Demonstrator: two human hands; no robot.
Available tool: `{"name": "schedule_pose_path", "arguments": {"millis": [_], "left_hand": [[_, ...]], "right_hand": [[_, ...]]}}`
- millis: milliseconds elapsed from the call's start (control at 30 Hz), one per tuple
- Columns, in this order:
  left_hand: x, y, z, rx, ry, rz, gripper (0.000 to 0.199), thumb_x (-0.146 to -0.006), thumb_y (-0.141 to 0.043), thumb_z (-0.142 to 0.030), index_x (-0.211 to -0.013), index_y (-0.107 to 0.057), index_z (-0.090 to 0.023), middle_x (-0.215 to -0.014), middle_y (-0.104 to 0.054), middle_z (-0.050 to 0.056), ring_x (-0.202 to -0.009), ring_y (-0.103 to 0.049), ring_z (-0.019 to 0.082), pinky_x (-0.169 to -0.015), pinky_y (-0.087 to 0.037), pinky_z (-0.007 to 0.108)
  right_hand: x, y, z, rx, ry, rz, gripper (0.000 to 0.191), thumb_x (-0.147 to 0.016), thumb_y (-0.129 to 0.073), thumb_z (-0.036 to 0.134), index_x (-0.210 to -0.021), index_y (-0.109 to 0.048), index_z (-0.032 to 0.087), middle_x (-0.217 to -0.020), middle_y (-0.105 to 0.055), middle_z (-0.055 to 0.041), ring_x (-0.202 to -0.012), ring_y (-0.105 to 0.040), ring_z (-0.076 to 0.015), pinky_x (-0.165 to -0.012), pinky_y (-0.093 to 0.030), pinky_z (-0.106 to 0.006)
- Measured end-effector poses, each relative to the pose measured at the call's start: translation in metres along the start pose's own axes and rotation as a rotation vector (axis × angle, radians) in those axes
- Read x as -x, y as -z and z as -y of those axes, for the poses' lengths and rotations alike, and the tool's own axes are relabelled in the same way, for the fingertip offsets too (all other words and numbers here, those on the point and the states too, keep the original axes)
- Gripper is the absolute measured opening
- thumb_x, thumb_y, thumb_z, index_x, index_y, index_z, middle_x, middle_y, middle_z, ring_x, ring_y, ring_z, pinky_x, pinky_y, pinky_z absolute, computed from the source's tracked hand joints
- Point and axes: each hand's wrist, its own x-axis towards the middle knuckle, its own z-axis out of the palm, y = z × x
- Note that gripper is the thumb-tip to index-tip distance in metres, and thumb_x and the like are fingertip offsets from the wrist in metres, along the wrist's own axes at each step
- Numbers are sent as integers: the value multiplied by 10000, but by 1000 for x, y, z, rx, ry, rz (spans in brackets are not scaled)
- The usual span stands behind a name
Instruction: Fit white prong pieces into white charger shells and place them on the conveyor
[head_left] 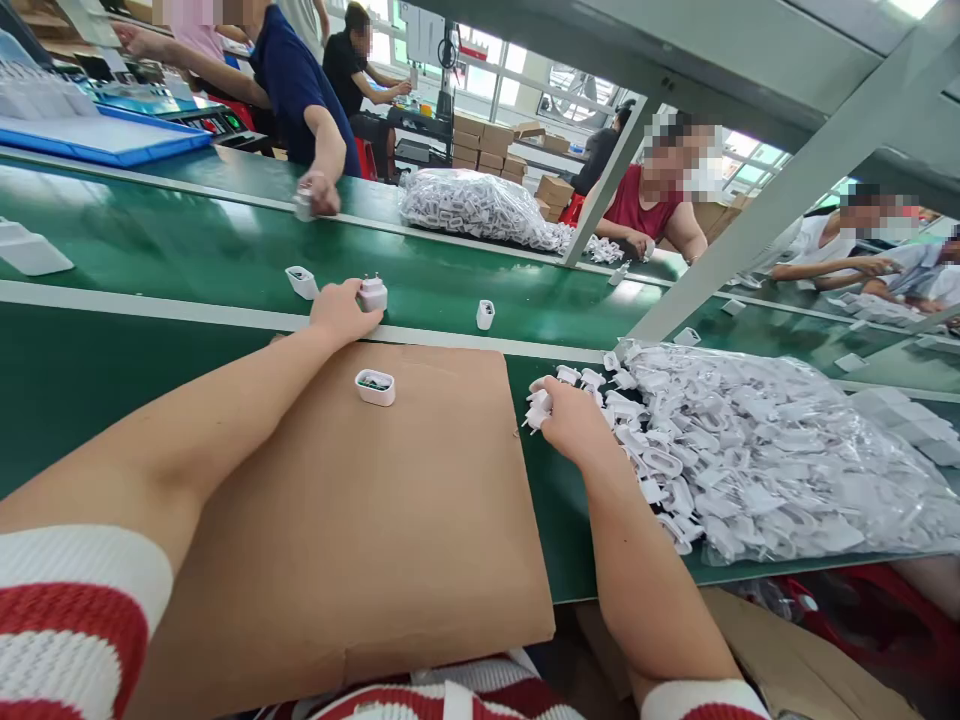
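My left hand (339,314) is closed on a white plug charger (373,294) at the near edge of the green belt, its two pins pointing up. On the brown cardboard sheet (420,510) in front of me stands an open white charger housing (375,388), with a green circuit board showing inside. My right hand (576,418) pinches a white plug cap with pins (537,410), beside a heap of similar white pieces (660,460). These spill from a clear plastic bag (795,450) at the right.
Several housings ride on the green belt (427,270), among them one white housing (485,315) and a second housing (301,282). A slanting metal post (712,235) rises at the right. Across the belt, a co-worker's hand (320,192) holds a small piece near another full bag (480,205).
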Motion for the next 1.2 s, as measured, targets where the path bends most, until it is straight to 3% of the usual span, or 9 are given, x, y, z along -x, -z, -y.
{"name": "schedule_pose_path", "arguments": {"millis": [167,267,433,600,667,767,900,1067,1200], "left_hand": [[-1,23,21,5,53,-379,504,-946,-667,-490,-973,-413,-56,-1282,-410,92,-1420,-156,298,-858,-187,357],[-18,34,48,55,174,-254,710,-991,-441,-715,-751,-320,-57,-919,-429,17,-1396,-199,272,-757,-64,361],[-32,46,75,122,202,-277,849,-866,-541,-818,-1002,-464,17,-960,-501,5,-1240,-480,203,-783,-201,300],[28,66,17,303,-261,-512,904,-870,-557,-784,-1413,-367,-87,-1418,-503,98,-1192,-574,205,-885,-477,387],[75,71,-18,362,-494,-420,711,-906,-648,-623,-1395,-476,-137,-1418,-532,108,-1172,-600,215,-972,-500,423],[145,62,-58,420,-621,9,465,-932,-669,-397,-1355,-560,-238,-1333,-622,53,-1125,-623,213,-1042,-504,397],[194,26,-67,459,-727,472,486,-990,-553,-312,-1463,-453,-266,-1422,-575,64,-1285,-560,242,-1118,-461,398],[196,3,-60,579,-645,560,729,-930,-645,-374,-1568,-309,-263,-1544,-441,110,-1371,-491,270,-1170,-430,410],[192,-1,-59,570,-512,509,537,-859,-723,-526,-1287,-613,-221,-1264,-621,110,-1161,-602,281,-984,-535,388]], "right_hand": [[4,6,0,-126,40,-60,252,-807,-562,64,-966,-710,191,-1002,-656,-85,-895,-632,-228,-711,-432,-316],[5,3,4,-317,128,-66,76,-797,-619,130,-764,-647,192,-920,-597,-61,-820,-606,-196,-690,-447,-311],[4,-6,25,-1211,141,71,409,-653,-840,272,-973,-588,241,-999,-668,-15,-825,-648,-166,-713,-524,-306],[1,-5,40,-1654,19,206,465,-605,-916,354,-993,-693,225,-1012,-732,-22,-937,-700,-173,-909,-548,-337],[0,-7,41,-1709,2,276,405,-643,-902,399,-958,-728,214,-1029,-750,-43,-987,-707,-183,-948,-542,-334],[-1,-13,41,-1722,-24,325,380,-651,-899,410,-940,-751,213,-1069,-758,-50,-1006,-705,-181,-949,-537,-318],[0,-23,41,-1689,-39,267,358,-584,-928,374,-850,-755,209,-927,-757,-19,-861,-671,-137,-836,-520,-261],[1,-31,46,-1544,43,175,390,-608,-908,371,-937,-756,225,-939,-760,-11,-866,-665,-153,-857,-525,-300],[11,-32,54,-1208,153,-17,298,-693,-854,362,-935,-746,226,-1011,-761,-29,-947,-680,-193,-901,-542,-347]]}}
